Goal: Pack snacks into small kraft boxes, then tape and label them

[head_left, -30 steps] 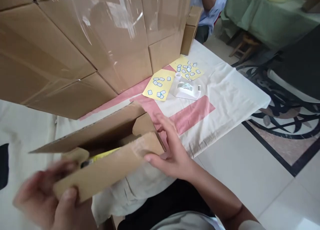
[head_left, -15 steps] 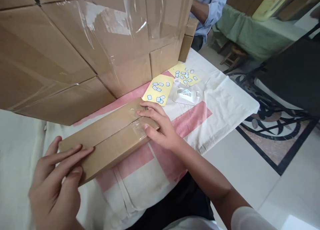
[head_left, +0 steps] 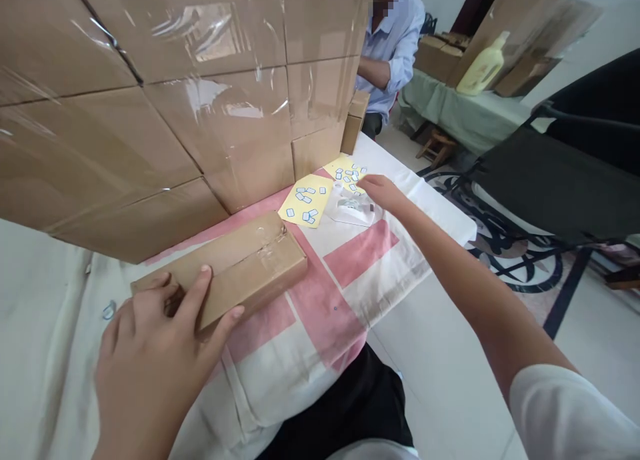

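fingers [head_left: 196,293] spread, left hand [head_left: 153,347] rests on the closed, part-taped box [head_left: 250,257]; right hand [head_left: 383,190], grip unclear, hovers by the dispenser [head_left: 350,211].

No writing is legible (blue-edged labels [head_left: 323,191] too small).

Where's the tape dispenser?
Head view, just right of centre on the tablecloth: the tape dispenser sits between the nearer yellow sheet and the right hand.

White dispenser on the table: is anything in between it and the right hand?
No, nothing visible stands between them. The right hand is close beside the white dispenser, at its far right corner. I can't tell whether they touch.
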`<state>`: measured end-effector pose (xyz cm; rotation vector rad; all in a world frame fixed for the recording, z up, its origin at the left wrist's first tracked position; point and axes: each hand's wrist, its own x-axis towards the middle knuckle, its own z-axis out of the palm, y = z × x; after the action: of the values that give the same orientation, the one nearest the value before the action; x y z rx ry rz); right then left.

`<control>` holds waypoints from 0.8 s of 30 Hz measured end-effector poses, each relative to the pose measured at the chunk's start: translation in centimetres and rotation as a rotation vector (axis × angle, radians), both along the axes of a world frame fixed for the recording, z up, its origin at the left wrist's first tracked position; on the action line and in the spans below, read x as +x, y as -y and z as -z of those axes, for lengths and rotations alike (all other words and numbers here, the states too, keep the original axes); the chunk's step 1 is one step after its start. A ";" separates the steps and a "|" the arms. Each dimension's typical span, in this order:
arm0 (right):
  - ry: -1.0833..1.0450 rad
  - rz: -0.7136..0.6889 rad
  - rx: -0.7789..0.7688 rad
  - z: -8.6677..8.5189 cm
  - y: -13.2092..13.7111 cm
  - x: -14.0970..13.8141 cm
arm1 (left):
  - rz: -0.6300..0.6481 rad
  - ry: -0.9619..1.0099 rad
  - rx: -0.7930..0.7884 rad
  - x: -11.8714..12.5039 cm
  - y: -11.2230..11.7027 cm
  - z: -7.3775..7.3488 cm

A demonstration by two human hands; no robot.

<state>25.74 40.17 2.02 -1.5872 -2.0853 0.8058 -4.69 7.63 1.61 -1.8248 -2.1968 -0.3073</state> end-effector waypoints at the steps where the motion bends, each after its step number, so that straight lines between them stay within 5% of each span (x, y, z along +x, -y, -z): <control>1: 0.067 0.039 -0.161 -0.2 -1.5 1.1 | -0.010 0.007 0.004 0.1 0.1 0.1; 4: 0.165 0.001 -0.468 -0.9 -3.6 3.0 | -0.028 0.010 0.054 0.4 0.2 0.3; 9: 0.149 -0.121 -0.619 -1.7 -3.8 2.9 | -0.004 -0.023 0.104 0.7 0.6 0.8; 17: 0.346 -0.207 -0.601 -1.8 -5.4 1.9 | -0.064 -0.031 0.119 2.2 1.5 1.0; 24: 0.364 -0.208 -0.619 -0.3 -5.8 1.4 | -0.121 -0.010 0.068 1.5 1.1 1.0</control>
<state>27.13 45.97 2.28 -1.9608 -2.4334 1.4366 -3.16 6.50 0.62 -1.6468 -2.2497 -0.3430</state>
